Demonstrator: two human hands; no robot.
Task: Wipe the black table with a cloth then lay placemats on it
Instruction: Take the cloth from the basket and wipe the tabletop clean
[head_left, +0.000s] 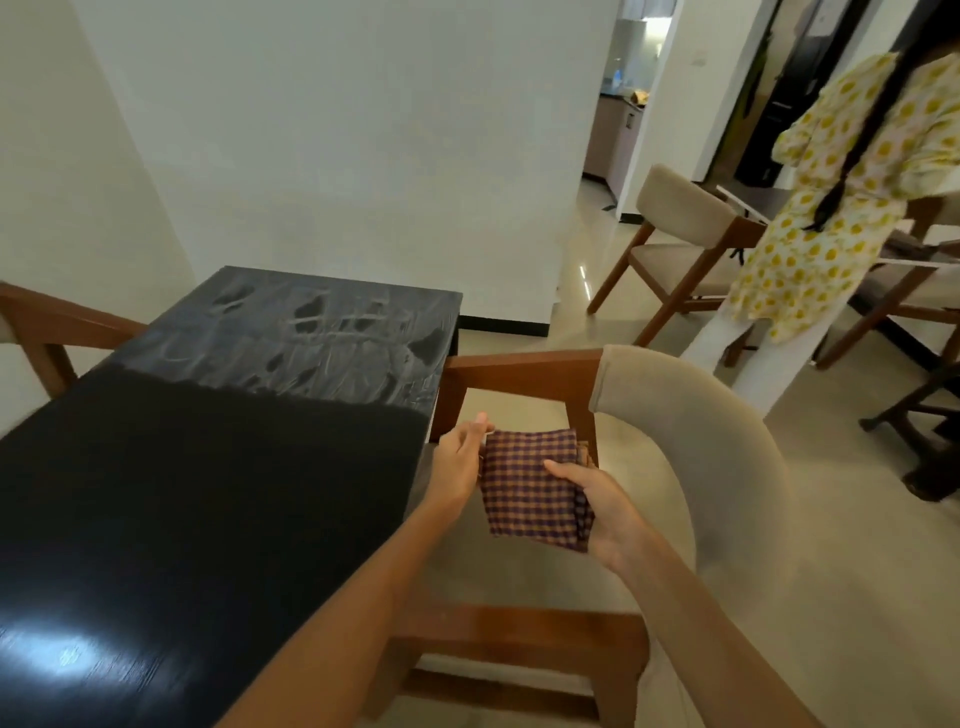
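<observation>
A folded checked cloth (530, 488), purple and tan, is held between both hands just off the right edge of the black table (208, 467), above a chair seat. My left hand (460, 457) pinches the cloth's upper left corner. My right hand (597, 506) grips its right side, thumb on top. The far part of the table shows grey streaked smears; the near part is dark and glossy.
A beige padded chair (701, 452) with a wooden frame stands against the table's right side, right under my hands. Another chair arm (57, 322) shows at the left. A second beige chair (680, 234) and a person in a yellow-dotted dress (831, 208) are at the back right.
</observation>
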